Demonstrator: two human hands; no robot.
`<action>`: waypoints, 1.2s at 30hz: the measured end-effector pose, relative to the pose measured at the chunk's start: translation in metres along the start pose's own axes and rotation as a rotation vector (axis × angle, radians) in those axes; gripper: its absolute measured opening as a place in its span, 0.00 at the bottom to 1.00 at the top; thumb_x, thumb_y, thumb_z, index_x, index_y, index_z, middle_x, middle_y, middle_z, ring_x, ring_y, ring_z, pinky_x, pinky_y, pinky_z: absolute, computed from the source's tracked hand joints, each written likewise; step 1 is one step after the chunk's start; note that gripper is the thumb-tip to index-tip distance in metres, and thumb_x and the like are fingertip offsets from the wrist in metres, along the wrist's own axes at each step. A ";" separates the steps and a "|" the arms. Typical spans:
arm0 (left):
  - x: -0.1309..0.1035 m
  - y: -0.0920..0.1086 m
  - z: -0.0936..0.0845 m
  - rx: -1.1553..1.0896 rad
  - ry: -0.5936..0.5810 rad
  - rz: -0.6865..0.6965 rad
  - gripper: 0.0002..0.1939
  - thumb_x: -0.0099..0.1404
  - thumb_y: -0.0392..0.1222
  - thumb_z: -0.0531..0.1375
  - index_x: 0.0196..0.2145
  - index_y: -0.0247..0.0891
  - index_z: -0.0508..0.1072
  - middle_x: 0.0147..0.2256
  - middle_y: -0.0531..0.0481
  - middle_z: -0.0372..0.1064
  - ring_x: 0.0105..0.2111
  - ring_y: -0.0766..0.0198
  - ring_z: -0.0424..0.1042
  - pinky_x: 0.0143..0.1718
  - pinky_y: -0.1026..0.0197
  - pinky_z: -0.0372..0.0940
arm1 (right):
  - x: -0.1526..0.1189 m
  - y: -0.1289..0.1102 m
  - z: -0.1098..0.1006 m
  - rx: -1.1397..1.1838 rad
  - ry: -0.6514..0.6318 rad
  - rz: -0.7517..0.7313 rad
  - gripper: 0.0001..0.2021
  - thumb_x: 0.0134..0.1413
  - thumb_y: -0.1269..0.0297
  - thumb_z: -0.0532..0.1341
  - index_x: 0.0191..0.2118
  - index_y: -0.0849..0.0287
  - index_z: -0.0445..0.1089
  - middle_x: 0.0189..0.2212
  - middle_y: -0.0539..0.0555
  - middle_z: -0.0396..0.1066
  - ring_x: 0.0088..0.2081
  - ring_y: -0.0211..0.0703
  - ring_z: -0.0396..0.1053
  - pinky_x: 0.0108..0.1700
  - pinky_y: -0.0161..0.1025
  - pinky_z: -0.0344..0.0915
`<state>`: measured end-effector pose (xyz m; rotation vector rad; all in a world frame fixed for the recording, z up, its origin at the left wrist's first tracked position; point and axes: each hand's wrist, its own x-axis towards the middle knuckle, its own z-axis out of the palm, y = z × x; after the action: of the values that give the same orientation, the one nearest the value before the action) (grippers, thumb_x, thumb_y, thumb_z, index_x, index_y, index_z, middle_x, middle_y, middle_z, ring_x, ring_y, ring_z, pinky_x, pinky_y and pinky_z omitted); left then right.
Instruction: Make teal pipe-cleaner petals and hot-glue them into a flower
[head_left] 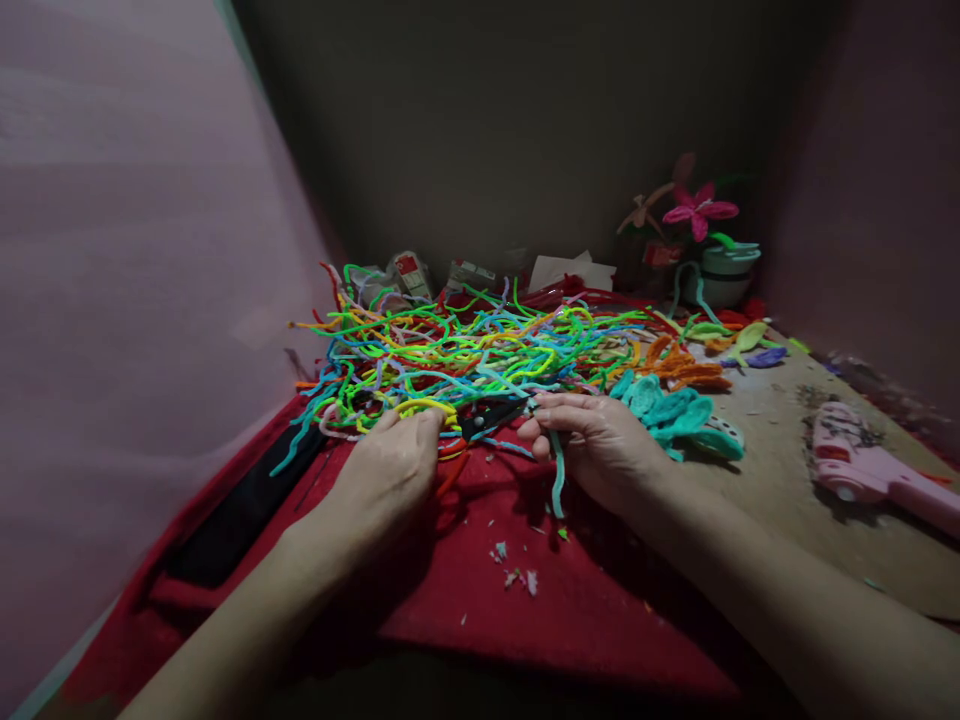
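Observation:
My left hand (397,450) is closed around the handles of pliers (480,422), which have black jaws and a round silver pivot. An orange-red handle extends below my fingers. The jaws point right, reaching my right fingertips. My right hand (585,435) pinches a pale teal pipe cleaner (557,475), whose free end hangs below the fingers. Where jaws and pipe cleaner meet is partly hidden by my fingers. Just behind both hands lies a tangled heap of colourful pipe cleaners (465,345). Teal fuzzy petal shapes (675,415) lie beyond my right hand.
Small fuzzy scraps (517,578) dot the red cloth (450,620). A long black object (240,510) lies at left. At right are orange petal shapes (679,365), a pink glue gun (862,465) and a pot (727,275) with a pink flower (699,210). Walls flank both sides.

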<state>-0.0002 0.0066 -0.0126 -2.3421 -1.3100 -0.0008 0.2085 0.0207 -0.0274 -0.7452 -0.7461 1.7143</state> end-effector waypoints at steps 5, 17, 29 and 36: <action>-0.001 0.005 0.007 0.008 -0.006 -0.067 0.09 0.59 0.30 0.45 0.33 0.35 0.62 0.25 0.46 0.63 0.27 0.58 0.63 0.30 0.59 0.57 | 0.000 0.000 -0.002 -0.010 0.001 0.015 0.03 0.37 0.75 0.61 0.24 0.64 0.68 0.19 0.56 0.73 0.16 0.37 0.66 0.19 0.32 0.60; 0.001 0.019 0.005 0.035 -0.038 -0.102 0.06 0.60 0.30 0.47 0.34 0.33 0.61 0.26 0.44 0.63 0.30 0.57 0.65 0.29 0.59 0.59 | -0.006 -0.001 0.003 -0.345 0.158 -0.226 0.04 0.40 0.68 0.61 0.22 0.62 0.66 0.11 0.46 0.63 0.13 0.29 0.53 0.16 0.29 0.47; -0.001 0.021 0.001 0.029 -0.072 -0.063 0.08 0.59 0.28 0.46 0.34 0.34 0.62 0.27 0.44 0.63 0.27 0.57 0.64 0.29 0.58 0.58 | -0.005 0.003 0.000 -0.435 0.175 -0.260 0.06 0.38 0.73 0.59 0.17 0.60 0.65 0.10 0.44 0.61 0.15 0.30 0.55 0.20 0.32 0.50; -0.004 0.026 -0.006 -0.262 -0.220 -0.185 0.08 0.60 0.30 0.43 0.34 0.34 0.59 0.25 0.44 0.63 0.26 0.59 0.64 0.27 0.59 0.56 | -0.009 -0.002 0.004 -0.512 0.191 -0.298 0.06 0.41 0.71 0.59 0.18 0.61 0.66 0.12 0.45 0.61 0.16 0.30 0.55 0.21 0.31 0.50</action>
<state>0.0200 -0.0100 -0.0182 -2.4815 -1.7229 0.0304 0.2089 0.0123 -0.0226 -1.0686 -1.1173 1.1722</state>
